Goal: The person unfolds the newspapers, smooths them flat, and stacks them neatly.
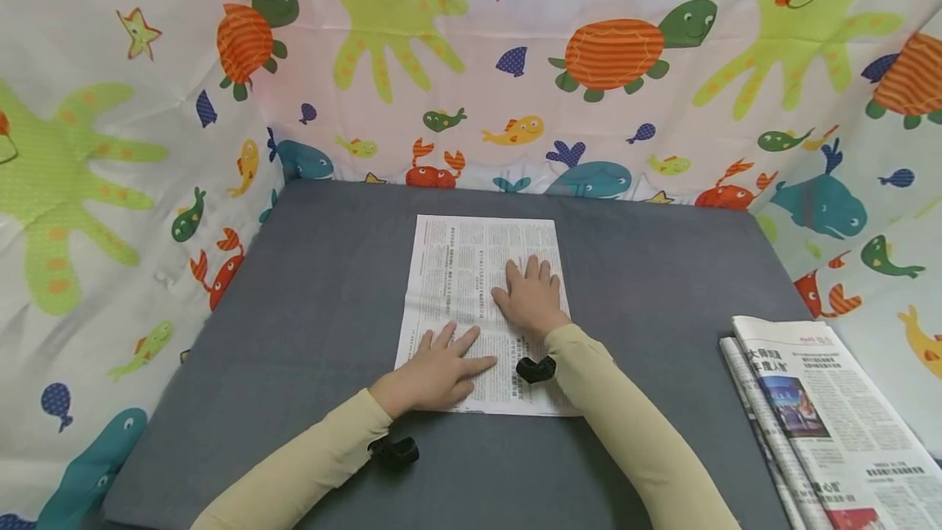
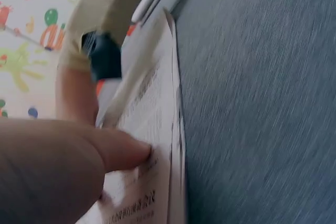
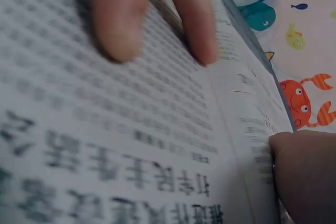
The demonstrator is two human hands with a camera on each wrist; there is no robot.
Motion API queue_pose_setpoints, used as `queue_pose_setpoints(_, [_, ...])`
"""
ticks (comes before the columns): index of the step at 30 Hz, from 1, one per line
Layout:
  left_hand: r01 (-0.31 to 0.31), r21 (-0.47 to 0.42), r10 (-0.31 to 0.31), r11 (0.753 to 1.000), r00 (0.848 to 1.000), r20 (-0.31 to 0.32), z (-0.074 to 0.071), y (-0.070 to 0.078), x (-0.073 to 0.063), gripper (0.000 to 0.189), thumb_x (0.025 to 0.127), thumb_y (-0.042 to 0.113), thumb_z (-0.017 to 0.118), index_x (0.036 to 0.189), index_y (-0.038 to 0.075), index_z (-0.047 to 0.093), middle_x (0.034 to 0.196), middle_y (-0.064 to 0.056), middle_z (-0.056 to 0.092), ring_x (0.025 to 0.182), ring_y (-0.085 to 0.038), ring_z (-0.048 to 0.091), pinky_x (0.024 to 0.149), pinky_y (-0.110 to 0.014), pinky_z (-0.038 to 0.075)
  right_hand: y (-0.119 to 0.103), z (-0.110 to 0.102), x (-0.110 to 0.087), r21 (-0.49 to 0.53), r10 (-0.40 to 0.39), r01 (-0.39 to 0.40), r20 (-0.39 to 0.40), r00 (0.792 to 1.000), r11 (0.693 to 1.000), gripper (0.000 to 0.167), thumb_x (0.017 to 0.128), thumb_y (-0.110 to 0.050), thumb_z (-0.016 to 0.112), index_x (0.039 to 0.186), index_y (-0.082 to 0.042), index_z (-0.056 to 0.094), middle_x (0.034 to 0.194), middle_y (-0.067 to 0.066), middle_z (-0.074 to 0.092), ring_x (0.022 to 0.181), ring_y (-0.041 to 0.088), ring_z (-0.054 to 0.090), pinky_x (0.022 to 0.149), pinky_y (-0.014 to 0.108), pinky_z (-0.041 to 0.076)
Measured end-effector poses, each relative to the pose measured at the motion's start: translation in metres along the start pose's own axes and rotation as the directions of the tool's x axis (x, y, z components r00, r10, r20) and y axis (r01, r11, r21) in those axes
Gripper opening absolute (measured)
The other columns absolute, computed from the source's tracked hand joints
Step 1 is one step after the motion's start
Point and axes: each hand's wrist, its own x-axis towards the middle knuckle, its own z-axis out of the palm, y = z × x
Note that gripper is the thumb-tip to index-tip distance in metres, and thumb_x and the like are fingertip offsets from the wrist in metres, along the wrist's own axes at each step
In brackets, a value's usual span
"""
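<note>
A folded newspaper (image 1: 441, 268) lies flat on the grey tabletop in the head view, its print turned sideways. Its lower left part is under my left hand (image 1: 434, 370), which rests on the paper with fingers spread. Further up and to the right, my right hand (image 1: 531, 298) lies on the sheet with its fingers stretched out. The left wrist view shows the layered edge of the newspaper (image 2: 170, 129) beside my thumb. In the right wrist view, two fingertips (image 3: 123, 45) touch the printed page, and a crease runs down the paper. Neither hand grips anything.
A stack of folded newspapers (image 1: 846, 399) lies at the table's right edge. The grey tabletop (image 1: 316, 285) stretches around the sheet. A cloth curtain (image 1: 471, 31) with sea animals hangs behind and on both sides. Each wrist carries a black device (image 1: 395, 452).
</note>
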Motion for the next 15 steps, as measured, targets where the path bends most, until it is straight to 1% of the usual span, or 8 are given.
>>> queue_pose_setpoints(1, [0.000, -0.015, 0.000, 1.000, 1.000, 0.003, -0.001, -0.002, 0.000, 0.048, 0.105, 0.029, 0.052, 0.152, 0.035, 0.049, 0.169, -0.012, 0.027, 0.154, -0.051, 0.021, 0.114, -0.075, 0.028, -0.001, 0.000, -0.001, 0.007, 0.009, -0.010, 0.008, 1.000, 1.000, 0.071, 0.105, -0.050, 0.044, 0.161, -0.008, 0.029, 0.164, 0.036, 0.016, 0.153, 0.058, 0.012, 0.120, 0.072, 0.019])
queue_pose_setpoints(6, [-0.006, -0.062, 0.006, 0.998, 1.000, -0.005, -0.004, -0.005, -0.002, 0.048, 0.103, 0.027, 0.053, 0.151, 0.033, 0.051, 0.169, -0.013, 0.028, 0.154, -0.052, 0.020, 0.114, -0.076, 0.027, -0.005, 0.003, -0.002, 0.030, 0.037, -0.037, 0.007, 0.999, 0.999, 0.072, 0.105, -0.052, 0.043, 0.162, -0.011, 0.027, 0.166, 0.034, 0.011, 0.154, 0.056, 0.007, 0.120, 0.073, 0.015])
queue_pose_setpoints(10, [-0.009, -0.067, 0.010, 0.998, 1.000, 0.011, -0.005, -0.004, -0.007, 0.051, 0.101, 0.028, 0.056, 0.152, 0.031, 0.051, 0.168, -0.015, 0.028, 0.153, -0.053, 0.021, 0.113, -0.076, 0.027, -0.006, 0.008, -0.002, 0.033, 0.067, -0.067, 0.008, 0.998, 0.997, 0.072, 0.105, -0.052, 0.040, 0.163, -0.012, 0.025, 0.168, 0.032, 0.007, 0.156, 0.054, 0.004, 0.121, 0.072, 0.011])
queue_pose_setpoints(15, [0.005, -0.060, -0.005, 0.998, 1.000, 0.001, -0.004, -0.007, -0.010, 0.051, 0.101, 0.029, 0.058, 0.152, 0.029, 0.051, 0.168, -0.015, 0.030, 0.154, -0.051, 0.022, 0.114, -0.075, 0.027, -0.006, 0.010, -0.001, 0.041, 0.097, -0.096, -0.012, 0.995, 0.995, 0.072, 0.106, -0.052, 0.038, 0.163, -0.012, 0.024, 0.168, 0.032, 0.006, 0.156, 0.054, 0.002, 0.122, 0.072, 0.009])
